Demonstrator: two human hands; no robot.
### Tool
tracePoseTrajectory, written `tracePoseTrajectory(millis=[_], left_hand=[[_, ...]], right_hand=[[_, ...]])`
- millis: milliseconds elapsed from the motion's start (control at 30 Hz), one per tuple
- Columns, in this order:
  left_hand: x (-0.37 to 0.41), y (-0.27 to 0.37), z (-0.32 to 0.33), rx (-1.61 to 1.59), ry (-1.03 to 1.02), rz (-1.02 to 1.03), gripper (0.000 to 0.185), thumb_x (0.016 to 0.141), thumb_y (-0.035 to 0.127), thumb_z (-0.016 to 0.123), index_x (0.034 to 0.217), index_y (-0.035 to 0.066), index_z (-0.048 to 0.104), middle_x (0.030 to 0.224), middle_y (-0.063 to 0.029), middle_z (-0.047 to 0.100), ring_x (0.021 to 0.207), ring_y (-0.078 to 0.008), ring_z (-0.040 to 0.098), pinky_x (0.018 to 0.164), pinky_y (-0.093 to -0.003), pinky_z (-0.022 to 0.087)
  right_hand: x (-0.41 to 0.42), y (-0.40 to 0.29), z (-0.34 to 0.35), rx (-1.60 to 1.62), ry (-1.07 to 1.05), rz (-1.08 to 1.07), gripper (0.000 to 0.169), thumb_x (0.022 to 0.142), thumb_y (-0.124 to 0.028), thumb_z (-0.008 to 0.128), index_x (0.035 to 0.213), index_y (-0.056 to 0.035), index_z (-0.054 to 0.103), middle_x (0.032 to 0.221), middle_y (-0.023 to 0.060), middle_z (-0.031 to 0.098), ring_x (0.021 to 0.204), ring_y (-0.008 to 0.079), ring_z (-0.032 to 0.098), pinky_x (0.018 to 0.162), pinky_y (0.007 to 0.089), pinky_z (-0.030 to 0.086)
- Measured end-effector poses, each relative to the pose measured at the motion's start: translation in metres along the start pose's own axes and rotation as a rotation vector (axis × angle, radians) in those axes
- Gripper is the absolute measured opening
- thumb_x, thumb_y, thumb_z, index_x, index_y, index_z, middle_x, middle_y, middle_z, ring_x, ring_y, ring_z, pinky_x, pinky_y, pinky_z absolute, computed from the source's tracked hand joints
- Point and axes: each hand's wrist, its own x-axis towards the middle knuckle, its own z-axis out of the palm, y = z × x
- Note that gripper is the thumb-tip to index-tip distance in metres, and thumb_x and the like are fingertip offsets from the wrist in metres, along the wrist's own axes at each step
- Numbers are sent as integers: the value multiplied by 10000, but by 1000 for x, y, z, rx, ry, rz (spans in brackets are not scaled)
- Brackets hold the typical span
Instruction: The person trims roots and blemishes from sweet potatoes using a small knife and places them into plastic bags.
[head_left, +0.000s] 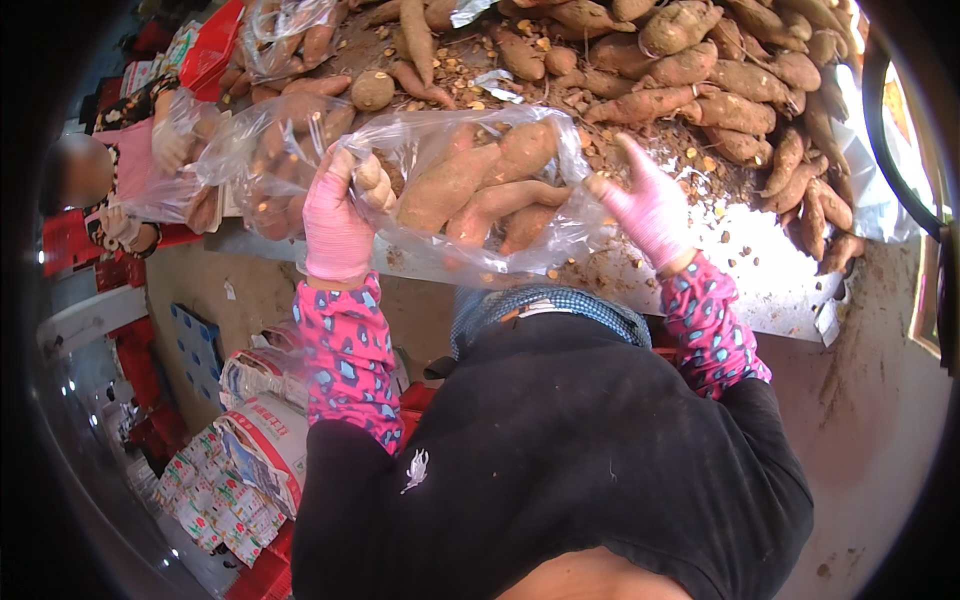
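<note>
A clear plastic bag (442, 249) with several brown-red sweet potatoes (450, 187) in it lies at the table's near edge. My left hand (341, 217), in a pink glove with bare fingertips, grips the bag's left side, where the film bunches up. At the bag's right end is my right hand (649, 202), gloved the same way. Its thumb and a finger are spread apart, and one fingertip touches the film.
Loose sweet potatoes (720, 82) pile up along the table's far and right side. More bagged sweet potatoes (281, 202) lie to the left, near a co-worker's gloved hand (172, 142). Printed sacks (262, 442) and a blue pallet (196, 349) are on the floor.
</note>
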Motion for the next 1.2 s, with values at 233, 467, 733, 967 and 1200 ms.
tracePoseTrajectory(millis=[233,467,733,967,1200], left_hand=[[7,12,8,-152,290,-70,317,1000,286,389,735,112,413,591,49,275,489,-90,249,485,-247,233],[-27,36,-29,-458,-243,-22,361,980,274,375,641,158,326,534,53,273,454,-73,242,506,-236,284],[-16,18,-21,-673,-85,-28,307,977,188,413,690,141,313,604,51,255,489,-69,231,472,-231,249],[-11,32,-58,-22,32,-5,246,979,303,455,895,72,472,827,15,470,696,-99,438,645,-234,386],[7,43,5,816,592,538,398,940,220,481,1265,-9,481,1249,-112,524,1153,-211,512,952,-329,430]], right_hand=[[-21,18,43,281,-46,109,410,794,-289,685,1113,-49,591,947,173,663,820,273,663,737,358,514],[13,-33,-20,607,23,37,228,805,-160,617,963,1,646,817,157,664,749,206,646,695,325,504],[27,32,-37,424,295,93,267,843,-146,631,1082,-29,648,879,87,684,773,119,633,700,261,511],[9,131,-97,-135,942,453,409,823,-269,661,1175,-96,549,1022,142,622,892,287,632,812,367,496],[-5,189,-91,42,762,639,559,795,-338,677,1204,6,513,1111,202,623,1008,304,607,880,368,462]])
